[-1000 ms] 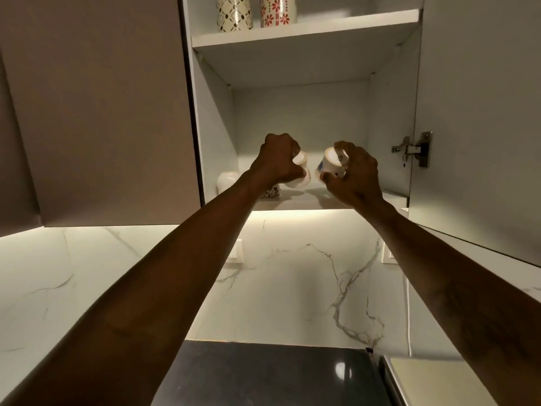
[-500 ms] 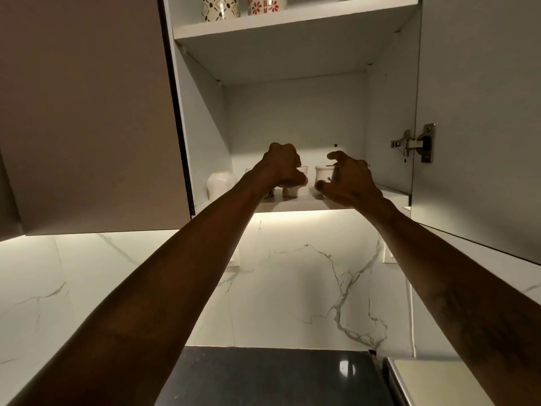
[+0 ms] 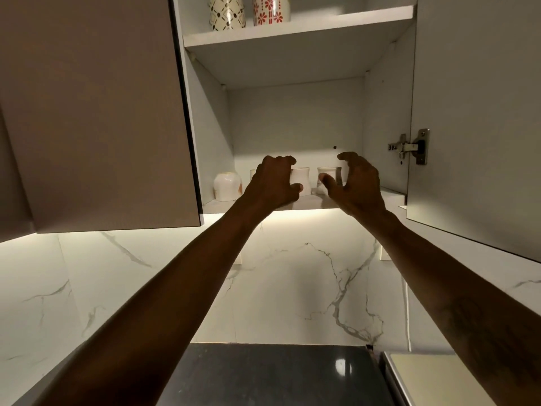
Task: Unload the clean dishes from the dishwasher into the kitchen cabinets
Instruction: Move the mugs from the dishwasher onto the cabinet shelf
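Two small white cups stand upright on the lower shelf (image 3: 310,202) of the open cabinet. My left hand (image 3: 272,186) curls round the left cup (image 3: 301,177), fingers over its top edge and thumb near its base. My right hand (image 3: 357,186) is spread open just in front of the right cup (image 3: 329,172), with the thumb across the cup's front and the fingers lifted above it. Both cups rest on the shelf, close together.
A rounded white cup (image 3: 227,186) sits at the shelf's left end, another partly hidden behind my left hand. Two patterned mugs (image 3: 227,13) (image 3: 270,10) stand on the upper shelf. The open door (image 3: 474,112) hangs at right, a closed door (image 3: 96,112) at left. A dark countertop (image 3: 278,373) lies below.
Both hands carried the cups forward and set them down on the lower shelf. My right hand has let go of its cup and spread its fingers.
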Action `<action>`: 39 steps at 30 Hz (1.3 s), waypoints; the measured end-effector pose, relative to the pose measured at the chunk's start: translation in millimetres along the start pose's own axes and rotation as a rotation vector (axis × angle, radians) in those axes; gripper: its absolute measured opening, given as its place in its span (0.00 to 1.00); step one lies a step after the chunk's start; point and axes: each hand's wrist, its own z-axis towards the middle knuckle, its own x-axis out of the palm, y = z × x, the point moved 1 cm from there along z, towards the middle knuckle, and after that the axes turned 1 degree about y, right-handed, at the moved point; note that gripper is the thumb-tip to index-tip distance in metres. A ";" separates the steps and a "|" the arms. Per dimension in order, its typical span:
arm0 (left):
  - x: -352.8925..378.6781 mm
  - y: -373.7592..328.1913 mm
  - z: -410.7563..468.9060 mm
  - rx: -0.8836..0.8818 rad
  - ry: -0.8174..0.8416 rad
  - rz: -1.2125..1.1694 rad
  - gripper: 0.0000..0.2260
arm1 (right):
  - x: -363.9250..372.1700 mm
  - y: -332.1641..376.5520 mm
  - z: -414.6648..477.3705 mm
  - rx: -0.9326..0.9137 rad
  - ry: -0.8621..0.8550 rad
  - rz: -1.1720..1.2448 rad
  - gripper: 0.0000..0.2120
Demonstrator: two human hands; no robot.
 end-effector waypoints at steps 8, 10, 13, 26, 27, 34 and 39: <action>-6.9 11.5 -62.3 -0.024 -0.044 -0.047 0.26 | -10.8 18.4 -49.0 -0.034 -0.030 -0.056 0.24; -11.3 11.7 -75.6 -0.031 -0.039 -0.020 0.26 | -15.4 23.5 -61.7 -0.042 -0.036 -0.056 0.23; -18.4 8.9 -92.1 -0.040 -0.045 0.013 0.24 | -26.3 33.6 -79.5 -0.037 -0.061 -0.043 0.23; -60.1 -45.3 -178.9 -0.125 -0.064 -0.036 0.23 | -117.1 79.9 -133.5 -0.033 -0.016 -0.020 0.23; -64.0 -51.9 -185.9 -0.134 -0.067 -0.043 0.23 | -124.2 83.0 -137.6 -0.041 -0.017 -0.018 0.23; -95.5 -116.9 -249.5 -0.185 -0.072 -0.073 0.23 | -179.5 94.7 -181.6 -0.117 0.012 -0.054 0.23; -119.0 -158.3 -277.1 -0.165 -0.060 -0.080 0.25 | -218.7 104.8 -210.7 -0.104 -0.017 -0.066 0.22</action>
